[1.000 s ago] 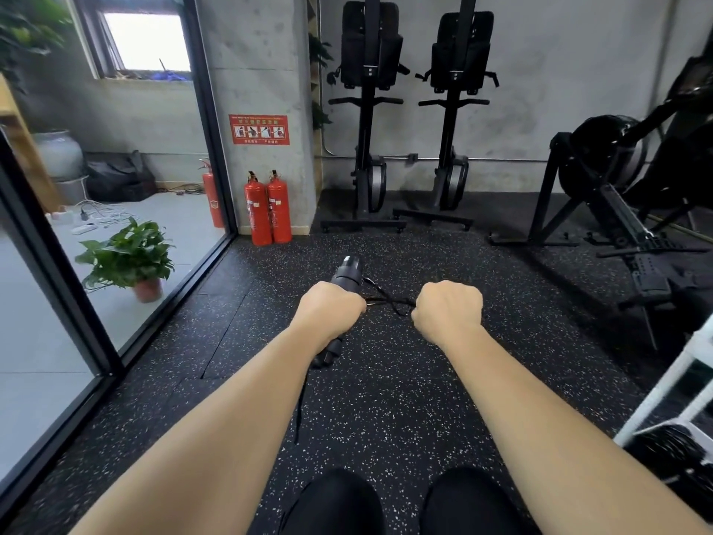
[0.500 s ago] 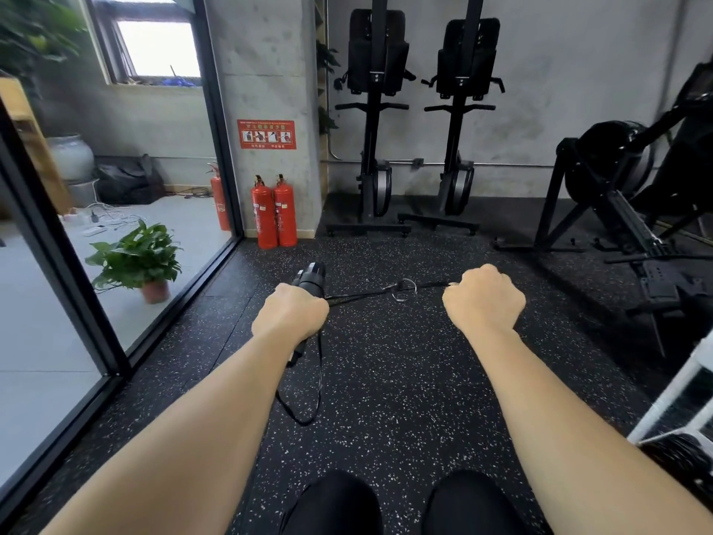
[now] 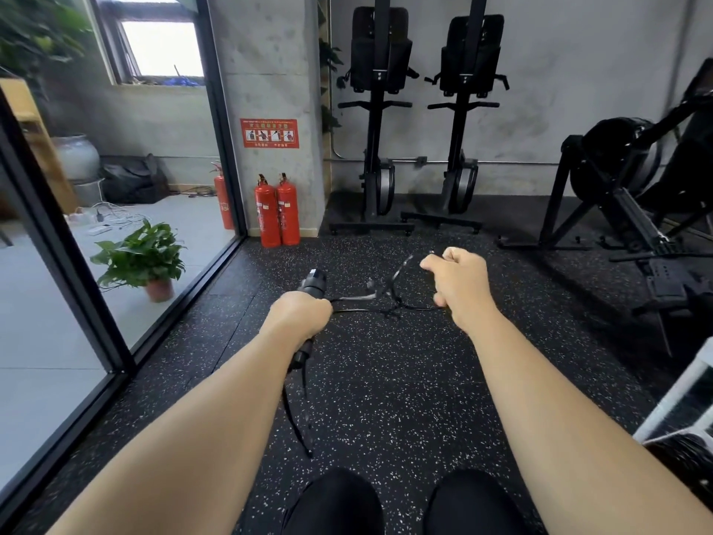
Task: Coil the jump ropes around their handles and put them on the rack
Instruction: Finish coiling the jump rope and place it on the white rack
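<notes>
My left hand [image 3: 299,316] grips the black jump rope handles [image 3: 314,283], whose top end sticks out above my fist and bottom end below it. The thin black rope [image 3: 366,297] runs from the handles to the right, blurred and looped in mid-air. My right hand [image 3: 457,285] holds that rope with curled fingers, level with and to the right of the left hand. A loop of the rope's slack [image 3: 297,415] hangs down below the left hand, above the floor.
A white rack [image 3: 690,399] shows at the right edge. Two red fire extinguishers [image 3: 277,212] stand by the concrete pillar. Black gym machines [image 3: 380,121] line the back wall, with a rower [image 3: 632,195] at right. A glass wall and potted plant [image 3: 144,258] are at left.
My right hand has swung up and toward the left hand, and the taut rope between the hands has gone slack into a loop. The left hand stays on the handles.
</notes>
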`<state>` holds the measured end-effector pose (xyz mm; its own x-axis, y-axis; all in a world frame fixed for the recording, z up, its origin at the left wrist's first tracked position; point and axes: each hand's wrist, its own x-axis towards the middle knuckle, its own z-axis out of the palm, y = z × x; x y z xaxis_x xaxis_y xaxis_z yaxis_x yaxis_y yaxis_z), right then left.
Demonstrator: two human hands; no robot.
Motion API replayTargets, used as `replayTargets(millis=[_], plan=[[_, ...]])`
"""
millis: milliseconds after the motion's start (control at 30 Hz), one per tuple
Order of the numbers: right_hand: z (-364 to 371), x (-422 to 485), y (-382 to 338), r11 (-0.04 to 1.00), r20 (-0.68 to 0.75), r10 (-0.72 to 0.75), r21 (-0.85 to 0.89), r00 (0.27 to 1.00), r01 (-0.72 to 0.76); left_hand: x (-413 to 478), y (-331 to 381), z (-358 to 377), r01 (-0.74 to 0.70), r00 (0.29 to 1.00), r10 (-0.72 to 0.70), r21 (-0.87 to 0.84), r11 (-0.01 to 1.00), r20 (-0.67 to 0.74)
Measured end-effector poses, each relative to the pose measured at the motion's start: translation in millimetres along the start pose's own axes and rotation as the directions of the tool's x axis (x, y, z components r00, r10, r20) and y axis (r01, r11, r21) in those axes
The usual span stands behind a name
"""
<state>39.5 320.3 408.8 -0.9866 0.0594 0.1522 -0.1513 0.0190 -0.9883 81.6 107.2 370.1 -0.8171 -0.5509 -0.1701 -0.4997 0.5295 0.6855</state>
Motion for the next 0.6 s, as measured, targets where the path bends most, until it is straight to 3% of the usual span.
replayTargets(millis=[33, 67, 133, 167, 400, 433, 467, 500, 533, 567, 600], plan=[[-6, 2, -1, 0.962, 0.017, -0.111, -0.248, 0.994, 0.112, 3, -4, -4, 0.013, 0.999, -0.013, 0.018, 1.0, -0.033], [-11, 5, 0, 0.847, 0.042, -0.196, -0.497, 0.98, 0.191, 6, -8, -9, 0.03, 0.997, -0.028, 0.027, 0.999, -0.069], [-19, 9, 2, 0.525, 0.122, -0.292, -0.808, 0.949, 0.265, 13, -15, -17, 0.058, 0.991, -0.056, 0.013, 0.998, -0.125], [-21, 10, 3, 0.42, 0.151, -0.294, -0.866, 0.944, 0.269, 16, -15, -20, 0.067, 0.988, -0.067, -0.003, 0.998, -0.14], [-15, 11, 28, 0.006, 0.325, -0.263, -0.941, 0.908, 0.339, 37, -4, -34, 0.055, 0.981, -0.118, -0.359, 0.932, -0.155], [-13, 12, 32, 0.041, 0.297, -0.262, -0.947, 0.918, 0.319, 39, -1, -37, 0.059, 0.979, -0.131, -0.406, 0.912, -0.154], [-11, 14, 36, 0.179, 0.191, -0.255, -0.954, 0.948, 0.24, 41, 1, -39, 0.062, 0.979, -0.141, -0.452, 0.89, -0.144], [-9, 18, 38, 0.433, 0.029, -0.206, -0.894, 0.978, 0.118, 43, 3, -41, 0.065, 0.979, -0.149, -0.489, 0.87, -0.136], [-8, 22, 37, 0.736, -0.141, -0.054, -0.675, 0.989, -0.056, 44, 3, -42, 0.074, 0.978, -0.162, -0.516, 0.854, -0.128], [-5, 24, 34, 0.924, -0.196, 0.197, -0.291, 0.961, -0.249, 46, 2, -43, 0.088, 0.976, -0.179, -0.528, 0.844, -0.122], [-3, 26, 33, 0.908, -0.084, 0.412, 0.113, 0.907, -0.403, 47, 1, -43, 0.101, 0.973, -0.194, -0.53, 0.842, -0.123]])
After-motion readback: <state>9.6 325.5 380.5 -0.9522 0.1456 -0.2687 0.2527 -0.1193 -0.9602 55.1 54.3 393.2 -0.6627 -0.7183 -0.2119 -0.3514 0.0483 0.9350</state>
